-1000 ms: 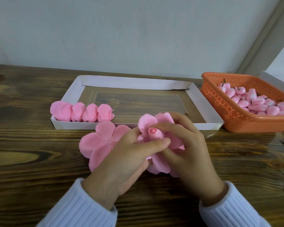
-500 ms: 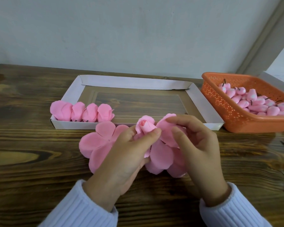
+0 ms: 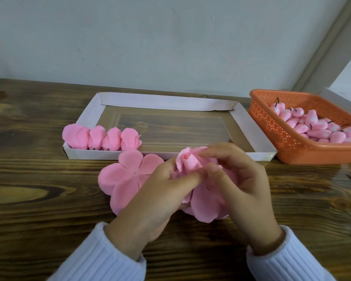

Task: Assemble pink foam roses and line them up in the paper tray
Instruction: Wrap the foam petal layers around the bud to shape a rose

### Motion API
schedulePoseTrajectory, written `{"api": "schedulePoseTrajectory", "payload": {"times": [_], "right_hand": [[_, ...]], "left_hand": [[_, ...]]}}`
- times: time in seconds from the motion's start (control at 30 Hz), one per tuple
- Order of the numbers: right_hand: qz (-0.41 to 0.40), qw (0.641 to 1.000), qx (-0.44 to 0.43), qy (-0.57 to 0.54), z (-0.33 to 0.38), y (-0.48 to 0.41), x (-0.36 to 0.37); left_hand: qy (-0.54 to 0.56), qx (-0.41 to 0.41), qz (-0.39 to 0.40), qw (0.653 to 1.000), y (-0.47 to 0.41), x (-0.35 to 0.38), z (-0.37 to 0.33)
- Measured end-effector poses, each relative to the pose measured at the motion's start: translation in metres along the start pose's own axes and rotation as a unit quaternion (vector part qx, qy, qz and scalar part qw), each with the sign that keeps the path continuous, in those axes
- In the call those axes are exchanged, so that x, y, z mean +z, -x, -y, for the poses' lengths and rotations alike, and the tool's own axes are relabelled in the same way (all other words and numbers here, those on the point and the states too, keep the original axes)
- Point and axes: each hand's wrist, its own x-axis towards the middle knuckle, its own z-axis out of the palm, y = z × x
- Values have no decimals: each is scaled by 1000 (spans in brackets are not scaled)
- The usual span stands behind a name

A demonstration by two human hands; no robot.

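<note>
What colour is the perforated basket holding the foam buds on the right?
Orange, seen clearly in the head view: the basket sits right of the paper tray.

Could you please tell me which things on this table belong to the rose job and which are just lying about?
Job: half-wrapped rose, flat petal piece, four finished roses, paper tray, orange basket of buds.
Lying about: white box, far right.

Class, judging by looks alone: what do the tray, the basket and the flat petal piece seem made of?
Tray: white paper or thin card, matte, folded walls.
Basket: orange plastic, moulded with rows of small holes.
Flat petal piece: probably thin pink foam, matte and soft-edged, though it could be paper.
</note>
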Motion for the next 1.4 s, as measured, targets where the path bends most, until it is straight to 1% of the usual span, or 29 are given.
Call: {"api": "schedulePoseTrajectory", "payload": {"times": [0.13, 0.27, 0.43, 0.57, 0.67, 0.73, 0.8, 0.93, 1.1, 1.23, 1.33, 1.4], "right_hand": [[20, 1000, -4, -3, 0, 1, 1], [15, 1000, 16, 10, -1, 2, 1], [-17, 1000, 22, 4, -1, 0, 1], [-46, 998, 51, 5, -2, 1, 0], [-89, 992, 88, 4, -4, 1, 0], [-117, 986, 117, -2, -7, 0, -2], [-126, 982, 140, 1, -8, -2, -4], [-119, 981, 151, -20, -8, -3, -7], [-108, 973, 193, -67, -11, -3, -7], [-101, 978, 168, -72, -8, -2, -7], [-65, 985, 152, -41, -7, -1, -6], [-59, 988, 144, -8, -7, 0, -6]], "left_hand": [[4, -20, 4, 1000, 1, -1, -1], [-12, -16, -9, 1000, 0, -2, 1], [-5, 13, -3, 1000, -2, -5, 5], [24, 12, -32, 999, -3, -4, 4], [24, 22, -56, 998, -3, -2, 2], [33, 10, -76, 996, -2, -3, 1], [33, -1, -101, 994, -3, -4, 2], [-5, 22, -139, 990, -4, -3, 3], [-34, 36, -138, 989, -4, 1, 2], [-17, 25, -149, 988, -5, 0, 4], [-38, 21, -164, 985, -5, 0, 6], [-51, 22, -161, 985, -5, -1, 6]]}}
